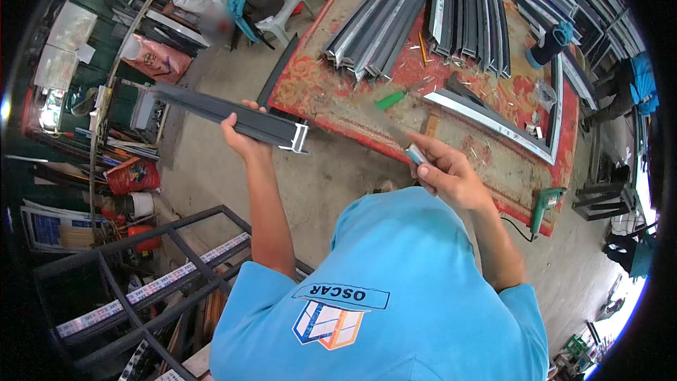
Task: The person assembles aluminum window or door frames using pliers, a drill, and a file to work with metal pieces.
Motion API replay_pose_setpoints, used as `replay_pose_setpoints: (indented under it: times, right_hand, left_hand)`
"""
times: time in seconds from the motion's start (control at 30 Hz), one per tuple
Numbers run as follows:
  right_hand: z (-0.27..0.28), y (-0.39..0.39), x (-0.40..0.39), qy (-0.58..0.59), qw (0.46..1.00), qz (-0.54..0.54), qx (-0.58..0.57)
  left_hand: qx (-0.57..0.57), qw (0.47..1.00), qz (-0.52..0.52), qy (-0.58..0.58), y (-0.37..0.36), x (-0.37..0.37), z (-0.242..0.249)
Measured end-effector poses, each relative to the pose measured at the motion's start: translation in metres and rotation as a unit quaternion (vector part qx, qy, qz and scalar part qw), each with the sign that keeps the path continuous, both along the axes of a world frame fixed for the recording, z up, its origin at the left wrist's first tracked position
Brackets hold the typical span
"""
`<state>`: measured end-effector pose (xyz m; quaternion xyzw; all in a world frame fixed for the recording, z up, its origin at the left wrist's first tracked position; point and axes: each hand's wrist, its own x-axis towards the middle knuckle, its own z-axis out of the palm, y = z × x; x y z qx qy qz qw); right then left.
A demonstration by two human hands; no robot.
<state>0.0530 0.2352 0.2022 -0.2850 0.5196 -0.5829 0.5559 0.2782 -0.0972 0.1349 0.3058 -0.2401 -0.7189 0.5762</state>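
Note:
My left hand [247, 134] grips a long dark metal profile [226, 114], whose pale cut end points right, towards the table's edge. The fingers wrap round the profile from below. My right hand [448, 169] is closed on a small tool with a blade and a light handle [416, 154], held over the near edge of the table. Beyond that hand, a green-handled tool [390, 101] lies on the table, left of a mitred frame corner [493, 125].
The red patterned table [303, 85] carries stacks of dark profiles [381, 21], a pencil [422, 49] and a green drill [546, 208] at its right edge. A dark metal frame [134, 310] stands lower left. A white chair [278, 25] is behind. Part of another person [635, 85] shows at right.

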Motion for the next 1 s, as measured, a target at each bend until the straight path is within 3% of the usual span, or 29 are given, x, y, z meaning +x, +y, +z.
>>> replay_pose_setpoints:
  times: [0.07,0.13,0.17,0.23,0.27,0.3,0.33,0.37,0.4,0.47,0.5,0.57,0.6,0.67,0.7,0.73,0.8,0.83,0.87,0.93,1.0]
  right_hand:
    - [-0.012,-0.002,0.008,-0.01,0.999,-0.029,-0.041]
    - [-0.008,-0.006,0.009,-0.013,0.995,-0.056,-0.086]
    - [0.0,-0.007,0.009,0.045,0.997,-0.053,-0.02]
    - [0.004,-0.013,0.004,0.128,0.989,-0.031,0.073]
    - [0.013,-0.015,0.004,0.133,0.988,-0.03,0.07]
    - [0.033,-0.02,0.007,0.263,0.964,0.001,0.034]
    - [0.046,-0.025,0.01,0.389,0.921,0.029,0.001]
    - [0.05,-0.028,0.008,0.463,0.877,0.047,-0.121]
    - [0.054,-0.033,0.011,0.47,0.874,0.039,-0.115]
    - [0.056,-0.043,0.017,0.496,0.859,0.044,-0.118]
    - [0.049,-0.046,0.013,0.5,0.858,0.034,-0.11]
    - [0.02,-0.051,0.0,0.674,0.726,0.06,-0.124]
    - [0.008,-0.048,-0.004,0.676,0.726,0.056,-0.114]
    - [-0.014,-0.039,-0.012,0.724,0.677,0.127,-0.032]
    - [-0.021,-0.034,-0.014,0.742,0.654,0.146,-0.025]
    - [-0.026,-0.032,-0.015,0.742,0.654,0.147,-0.019]
    - [-0.032,-0.033,-0.013,0.66,0.714,0.221,0.08]
    - [-0.04,-0.032,-0.014,0.659,0.714,0.218,0.083]
    - [-0.052,-0.03,-0.017,0.644,0.742,0.181,0.036]
    - [-0.065,-0.022,-0.02,0.629,0.767,0.127,0.005]
    - [-0.067,-0.021,-0.018,0.56,0.827,0.057,0.009]
  left_hand:
    - [-0.041,0.998,-0.037,0.006,0.02,-0.002,0.011]
    - [-0.134,0.986,-0.058,-0.085,0.04,-0.007,0.033]
    - [-0.166,0.975,-0.11,-0.098,0.026,0.008,0.018]
    - [-0.155,0.971,-0.1,-0.155,0.022,0.011,0.019]
    - [-0.139,0.962,-0.096,-0.216,0.022,0.012,0.02]
    - [-0.143,0.962,-0.096,-0.21,0.021,0.013,0.019]
    - [-0.209,0.913,-0.151,-0.316,0.02,0.014,0.016]
    - [-0.272,0.845,-0.204,-0.413,0.023,0.011,0.013]
    - [-0.277,0.845,-0.212,-0.405,0.033,0.006,0.013]
    - [-0.368,0.725,-0.257,-0.523,0.059,-0.001,0.014]
    - [-0.374,0.724,-0.266,-0.516,0.067,-0.002,0.014]
    - [-0.493,0.549,-0.36,-0.571,0.077,0.0,0.012]
    - [-0.498,0.548,-0.367,-0.563,0.08,0.0,0.011]
    - [-0.476,0.524,-0.457,-0.539,0.083,0.001,0.01]
    - [-0.492,0.534,-0.454,-0.516,0.085,0.0,0.01]
    - [-0.491,0.535,-0.459,-0.512,0.084,-0.001,0.012]
    - [-0.523,0.493,-0.453,-0.528,0.078,-0.004,0.02]
    - [-0.6,0.453,-0.413,-0.514,0.074,-0.008,0.027]
    - [-0.605,0.451,-0.415,-0.508,0.077,-0.011,0.035]
    - [-0.662,0.418,-0.174,-0.597,0.097,-0.026,0.079]
    - [-0.562,0.613,-0.085,-0.549,0.104,-0.024,0.079]
